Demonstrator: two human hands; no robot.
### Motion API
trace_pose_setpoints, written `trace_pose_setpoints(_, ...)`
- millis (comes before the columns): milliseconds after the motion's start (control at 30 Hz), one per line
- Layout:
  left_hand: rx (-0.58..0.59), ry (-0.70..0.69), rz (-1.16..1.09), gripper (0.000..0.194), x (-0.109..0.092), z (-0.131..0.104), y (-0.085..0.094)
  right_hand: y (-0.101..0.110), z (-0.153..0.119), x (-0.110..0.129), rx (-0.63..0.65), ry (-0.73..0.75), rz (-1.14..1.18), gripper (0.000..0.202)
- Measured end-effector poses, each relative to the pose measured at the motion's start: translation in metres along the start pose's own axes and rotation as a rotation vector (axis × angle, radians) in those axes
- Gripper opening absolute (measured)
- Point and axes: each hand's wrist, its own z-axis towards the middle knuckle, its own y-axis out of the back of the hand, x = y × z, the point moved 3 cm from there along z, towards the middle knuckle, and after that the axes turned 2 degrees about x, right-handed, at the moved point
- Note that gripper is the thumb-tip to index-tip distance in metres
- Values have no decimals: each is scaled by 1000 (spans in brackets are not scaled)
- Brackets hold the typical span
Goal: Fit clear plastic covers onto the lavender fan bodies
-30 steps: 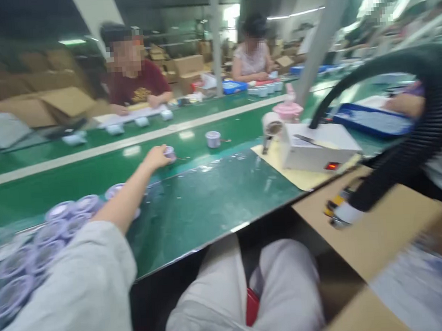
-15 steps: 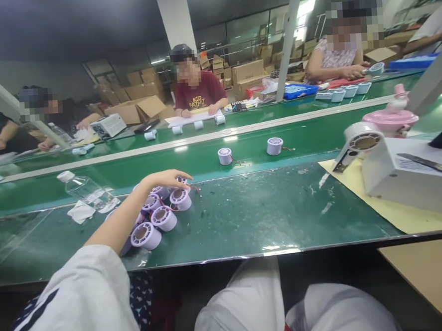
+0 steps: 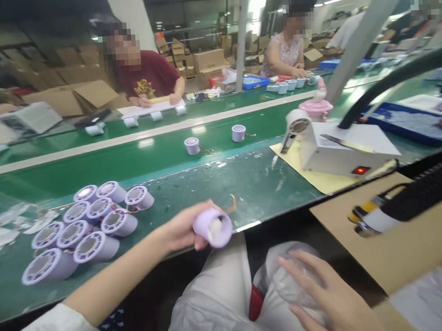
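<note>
My left hand (image 3: 187, 227) grips a lilac round fan housing (image 3: 213, 228) over the table's front edge. Its open hollow end faces me, and blurred wires trail from its far side. Over my lap, my right hand (image 3: 326, 294) is held with fingers spread and nothing in it. To the left, several similar lilac fan housings (image 3: 96, 246) with slotted rims stand in a cluster on the green table (image 3: 192, 187). Two more, a left one (image 3: 192, 146) and a right one (image 3: 238, 133), sit on the green conveyor belt with thin wires sticking out.
A white box with a lit red switch (image 3: 340, 150) stands on yellow paper at right, beside a white handheld fan (image 3: 297, 126). A black-handled tool (image 3: 395, 204) lies over a cardboard sheet. Clear plastic (image 3: 14, 213) lies at far left. Co-workers sit across the belt.
My left hand has lifted a fan housing from the cluster and brought it right and toward me. My right hand has come into view. The camera has turned to the right.
</note>
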Motion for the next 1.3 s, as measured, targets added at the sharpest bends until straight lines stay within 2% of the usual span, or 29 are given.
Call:
trace_pose_setpoints(33, 163, 44, -67, 43, 13, 4, -27, -4, 5, 7, -21, 31, -95, 52)
trace_pose_setpoints(100, 349, 77, -21, 32, 28, 8, -67, -11, 15, 15, -55, -1, -279, 53)
trace_pose_setpoints(167, 384, 15, 169, 24, 32, 10, -87, -15, 22, 15, -10, -85, -372, 46)
trace_pose_setpoints(233, 329, -131, 397, 20, 26, 10, -96, -14, 21, 11, 98, -178, -291, 34)
trace_pose_setpoints(333, 211, -347, 606, 19, 19, 7, -99, -7, 14, 8, 229, -338, 32, 18)
trace_pose_setpoints(400, 170, -393, 606, 29, 22, 5, -100, -3, 11, 8, 252, -418, 187, 6)
trace_pose_setpoints(500, 128, -410, 538, 52, 35, 7, -101, 1, 12, 10, 211, -449, 302, 27)
trace_pose_setpoints(633, 86, -515, 546, 65, 48, 13, -100, 0, 15, 6, 108, -572, 494, 33)
trace_pose_setpoints(733, 154, -571, 553, 68, 51, 16, -100, -1, 14, -1, 39, -728, 638, 37)
trace_pose_setpoints(867, 286, -401, 374, 69, 56, 14, -103, -3, 9, -12, -51, -859, 849, 39)
trace_pose_setpoints(933, 318, -318, 212, 66, 58, 12, -106, -4, 5, -15, -57, -838, 984, 34)
trace_pose_setpoints(967, 329, -295, 125, 64, 58, 10, -106, -5, 3, -15, -36, -781, 1008, 26)
trace_pose_setpoints(1000, 336, -280, 45, 63, 58, 10, -107, -4, 2, -14, -8, -700, 979, 20)
trace_pose_setpoints(1033, 340, -263, -22, 61, 59, 9, -106, -4, -1, -13, 17, -607, 901, 23)
trace_pose_setpoints(1100, 355, -217, -100, 60, 59, 8, -105, -4, -6, -9, 49, -444, 687, 39)
trace_pose_setpoints(1200, 387, -172, -88, 66, 58, 7, -104, -3, -12, -5, 44, -350, 528, 40)
trace_pose_setpoints(1300, 404, -260, -4, 73, 51, 4, -103, 0, -13, -2, 61, -389, 587, 42)
